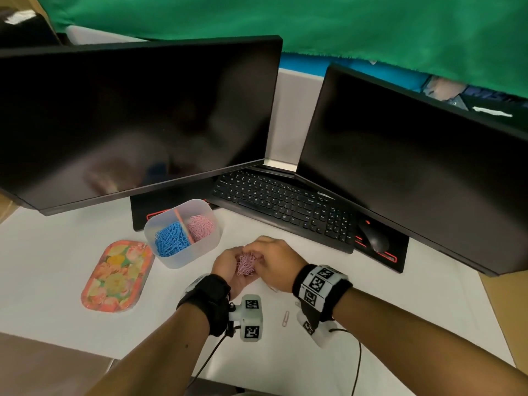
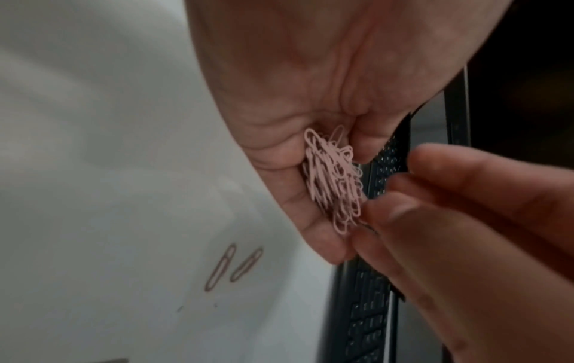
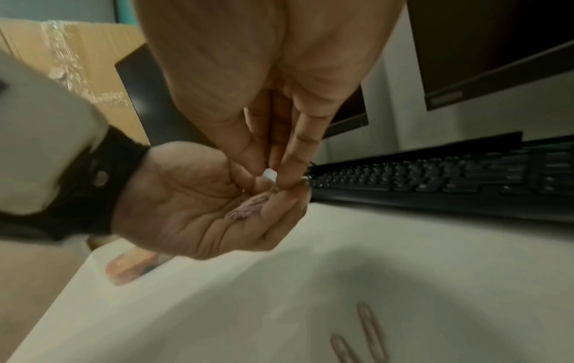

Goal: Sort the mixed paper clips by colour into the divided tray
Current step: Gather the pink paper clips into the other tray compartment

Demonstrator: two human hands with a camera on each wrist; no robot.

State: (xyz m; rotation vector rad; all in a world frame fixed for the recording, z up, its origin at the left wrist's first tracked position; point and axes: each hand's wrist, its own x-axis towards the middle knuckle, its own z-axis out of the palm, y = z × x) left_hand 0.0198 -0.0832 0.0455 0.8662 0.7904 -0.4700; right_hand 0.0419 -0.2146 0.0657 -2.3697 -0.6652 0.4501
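Pink paper clips (image 1: 246,263) cupped in left hand (image 1: 228,267); right hand (image 1: 274,261) pinches them.

A translucent divided tray (image 1: 183,252) stands upright on the tabletop (image 1: 57,252), with blue paper clips (image 1: 171,238) in its left compartment and pink paper clips (image 1: 201,227) in its right. A tangled pink bunch (image 1: 246,263) lies in the cupped left hand (image 1: 228,267). One loose pink clip (image 1: 285,318) lies flat nearer the person.

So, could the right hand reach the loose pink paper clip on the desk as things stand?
Probably yes: the pink paper clip lies uncovered just under the right hand, though its fingers are busy at the pink clip bundle.
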